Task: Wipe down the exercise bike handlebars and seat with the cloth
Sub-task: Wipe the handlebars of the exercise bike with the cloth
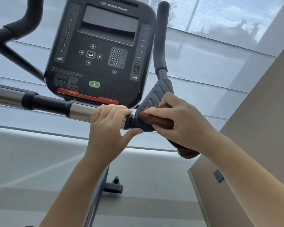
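Both forearms reach up from the bottom edge. Person's left hand (pixel 108 125) curls round the handlebar (pixel 56 104) where smooth chrome meets the black joint, probably to steady it. Right hand (pixel 182 123) is clamped on the folded cloth (pixel 161 121), reddish-brown and fuzzy, pressed against the ribbed matte pad (pixel 157 94) just under the console (pixel 102 51). So it's the handlebar step. Next move probably means sliding the cloth up the rounded upright grip (pixel 161 38). Seat's not in view.
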